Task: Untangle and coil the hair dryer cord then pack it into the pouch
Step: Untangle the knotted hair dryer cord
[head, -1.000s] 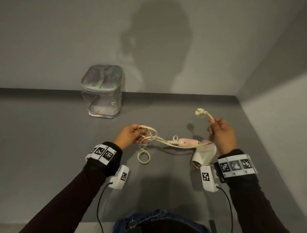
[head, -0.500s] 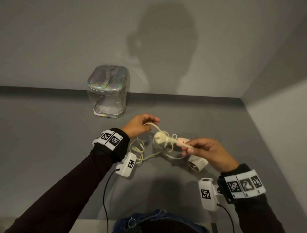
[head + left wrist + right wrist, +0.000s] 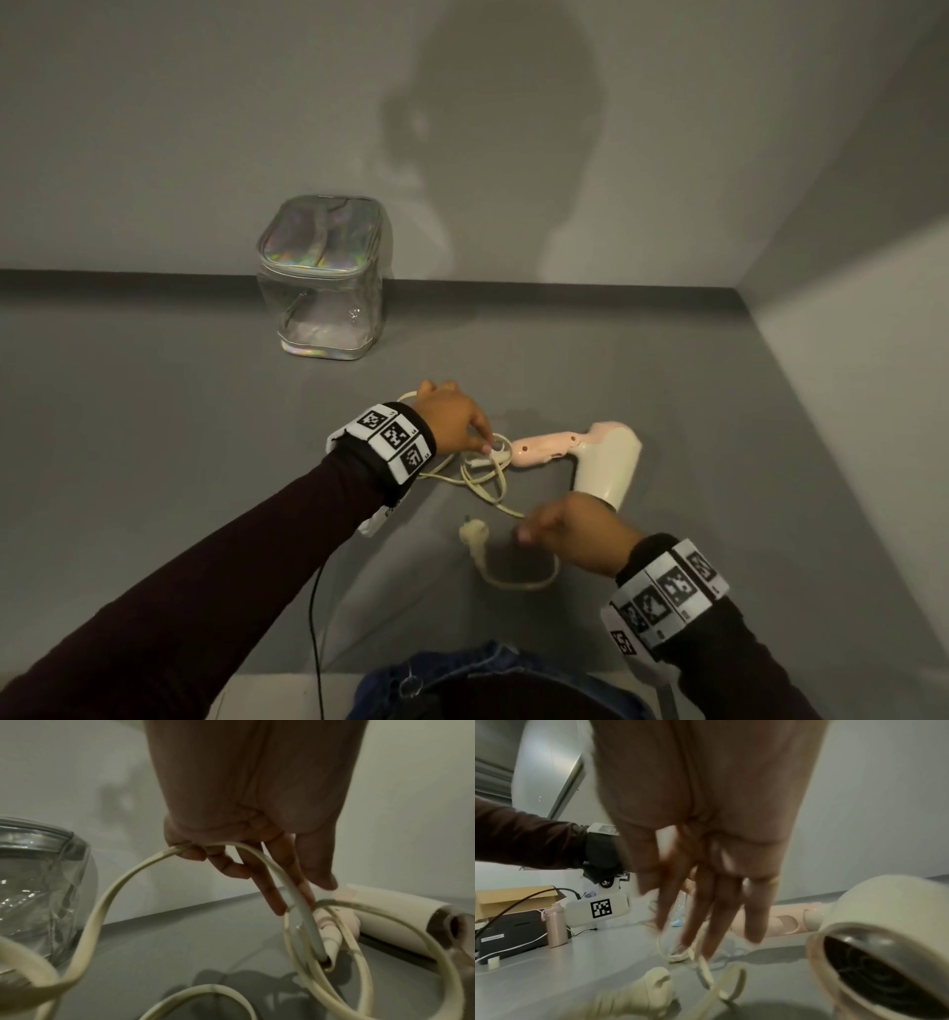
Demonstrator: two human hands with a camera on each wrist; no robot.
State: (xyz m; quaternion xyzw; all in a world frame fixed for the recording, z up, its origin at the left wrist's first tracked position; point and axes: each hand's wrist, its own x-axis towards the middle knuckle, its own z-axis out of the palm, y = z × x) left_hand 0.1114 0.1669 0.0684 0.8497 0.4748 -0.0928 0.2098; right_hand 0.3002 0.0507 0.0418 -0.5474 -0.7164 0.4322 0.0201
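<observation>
Lying on its side on the grey table [image 3: 154, 411], the hair dryer [image 3: 590, 457] shows a cream barrel and a pale pink handle dotted with small dark buttons; its handle points toward the left hand [image 3: 452, 419], its dark round barrel end toward the right hand [image 3: 580, 534]. From the handle's end runs a flat cream cord [image 3: 488, 478] — it lies in loose, overlapping loops on the table between the two hands, then curves round in front of the person to the plug [image 3: 473, 532], which rests on the table just left of the right hand.

In the left wrist view the left hand's fingers [image 3: 195, 852] are curled round a stretch of the cord, lifting it in an arch, while two longer fingers reach down beside the cord where it meets the handle. The right hand's fingers [image 3: 713, 912] hang straight and spread above the cord near the barrel, blurred — they grasp nothing that can be seen, though whether the tips touch the cord cannot be told.

The pouch [image 3: 321, 277], clear-walled with an iridescent zipped top and base, stands upright at the back of the table against the wall, well apart from the dryer.
</observation>
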